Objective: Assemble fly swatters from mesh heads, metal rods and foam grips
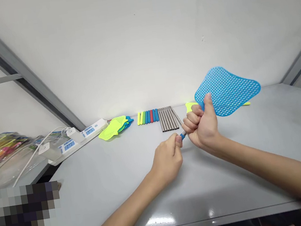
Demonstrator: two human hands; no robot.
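Note:
A fly swatter with a blue perforated head (228,90) is held in the air above the table, tilted up to the right. My right hand (205,129) is closed around its metal rod just below the head, thumb up against the blue plastic. Lower and to the left, my left hand (168,157) is closed on the blue handle (182,136), most of which the fingers hide. Behind my hands lie a row of metal rods (168,119) and a row of coloured handles (147,117). Loose swatter heads (113,128), yellow and blue, are piled further left.
A yellow swatter head (190,106) partly shows behind my right hand, and a yellow handle end (247,104) pokes out further right. A white power strip (96,127) with plugs and cables lies at the left. Plastic bags of colourful items (3,150) sit beyond it. A wall stands behind the table.

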